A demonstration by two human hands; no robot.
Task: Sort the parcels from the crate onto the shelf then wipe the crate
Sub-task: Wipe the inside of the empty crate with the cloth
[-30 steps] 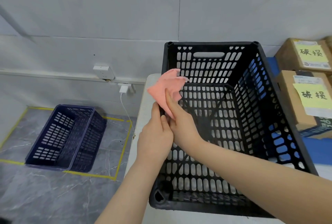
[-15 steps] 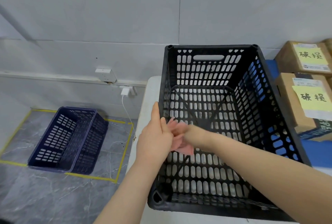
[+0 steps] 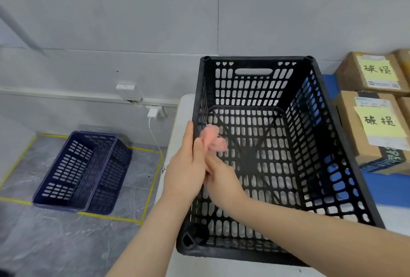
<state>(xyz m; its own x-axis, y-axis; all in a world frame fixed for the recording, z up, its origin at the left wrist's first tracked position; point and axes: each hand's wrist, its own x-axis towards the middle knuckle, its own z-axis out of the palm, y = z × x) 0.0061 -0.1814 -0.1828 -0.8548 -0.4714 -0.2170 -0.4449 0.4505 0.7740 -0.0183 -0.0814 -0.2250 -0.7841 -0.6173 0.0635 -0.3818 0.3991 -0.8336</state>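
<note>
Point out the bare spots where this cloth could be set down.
The black crate floor right of the right hand is bare. So is the white table strip left of the crate. Cardboard boxes crowd the right.

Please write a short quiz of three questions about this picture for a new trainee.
1. True or false: parcels lie inside the black crate.
2. Which hand holds the pink cloth?
3. The left hand rests on the crate's: A) near wall B) left wall C) right wall

Key: 1. False, it holds no parcels. 2. The right hand, inside the crate. 3. B
</note>
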